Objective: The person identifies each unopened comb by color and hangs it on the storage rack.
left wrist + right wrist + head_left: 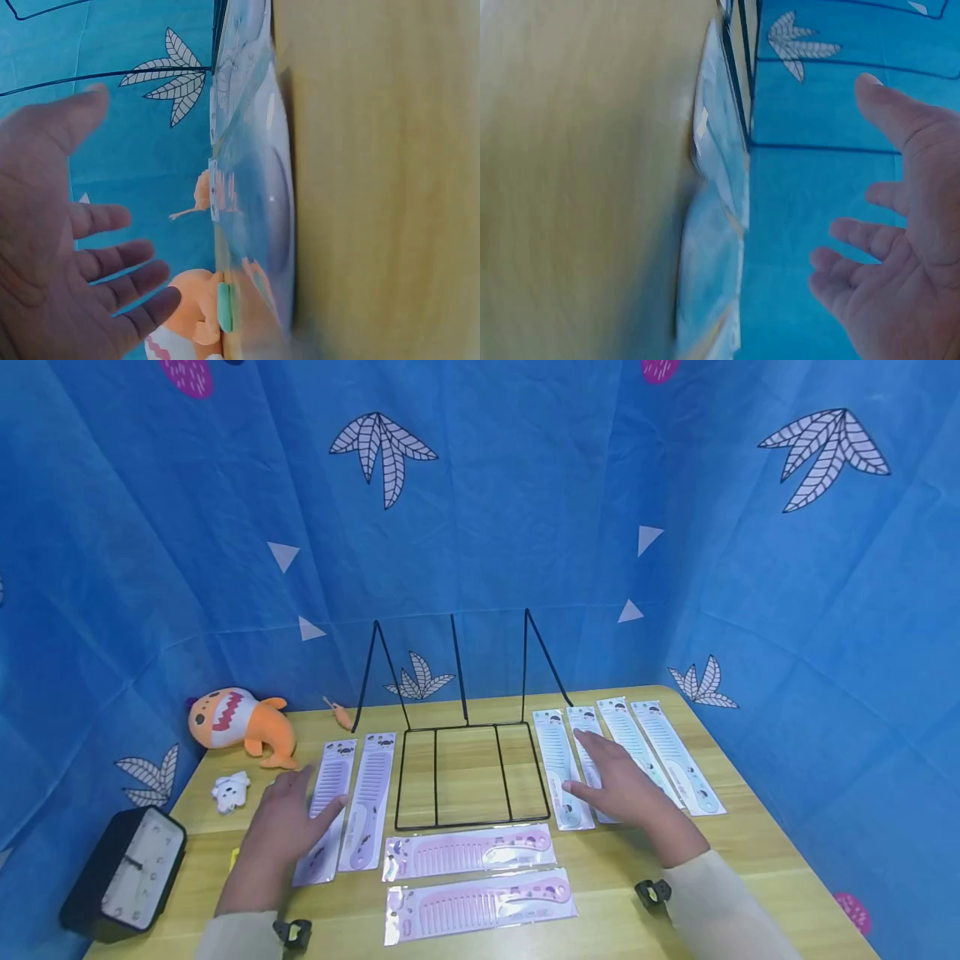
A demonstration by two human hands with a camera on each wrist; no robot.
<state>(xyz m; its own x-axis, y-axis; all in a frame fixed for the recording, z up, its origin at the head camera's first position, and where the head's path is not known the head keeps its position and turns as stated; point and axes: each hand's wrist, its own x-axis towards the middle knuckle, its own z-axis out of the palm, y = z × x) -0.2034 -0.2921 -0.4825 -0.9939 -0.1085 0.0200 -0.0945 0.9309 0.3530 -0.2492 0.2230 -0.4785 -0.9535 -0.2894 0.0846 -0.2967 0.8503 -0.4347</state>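
My left hand point(288, 822) hovers over the left pair of packaged purple combs, fingers spread and holding nothing. It partly covers the outer purple comb point(330, 793); the inner purple comb point(369, 802) lies just right of it. My right hand point(618, 777), also spread and holding nothing, is over the packaged blue-green combs at the right. The leftmost blue-green comb point(557, 768) and the rightmost one point(677, 760) show almost whole, while the hand covers part of those between. Two packaged pink combs, an upper one point(468, 853) and a lower one point(480, 906), lie crosswise in front.
A black wire rack point(472, 822) stands mid-table, its uprights rising at the back. On the left are an orange shark plush point(243, 722), a small white figure point(230, 792) and a black clock point(127, 872). A blue patterned curtain point(480, 527) encloses the back and sides.
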